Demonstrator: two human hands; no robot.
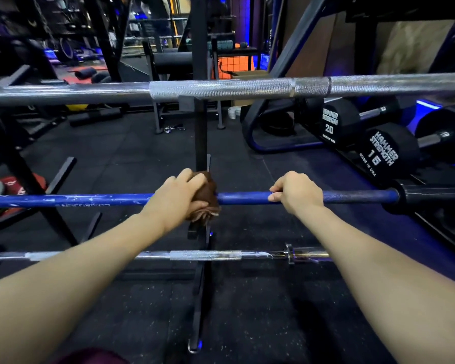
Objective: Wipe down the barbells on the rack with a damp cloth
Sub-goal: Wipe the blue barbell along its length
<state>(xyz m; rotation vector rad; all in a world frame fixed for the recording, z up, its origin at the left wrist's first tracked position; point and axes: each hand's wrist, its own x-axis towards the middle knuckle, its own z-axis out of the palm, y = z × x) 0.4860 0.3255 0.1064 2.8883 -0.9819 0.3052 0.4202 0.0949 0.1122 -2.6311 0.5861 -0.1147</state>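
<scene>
The rack (pixel 200 143) is carrying 3 barbells across its upright post. The blue barbell (pixel 90 200), on the middle level, is looking long, heavy and stiff, so it should be staying put under rubbing. Right of the post, the right hand (pixel 297 193) is closing its grip around the bar, steadying it. At the post, the left hand (pixel 180 191) is clamping the soft brown cloth (pixel 205 198) around the bar; being damp, it should be sliding easily.
</scene>
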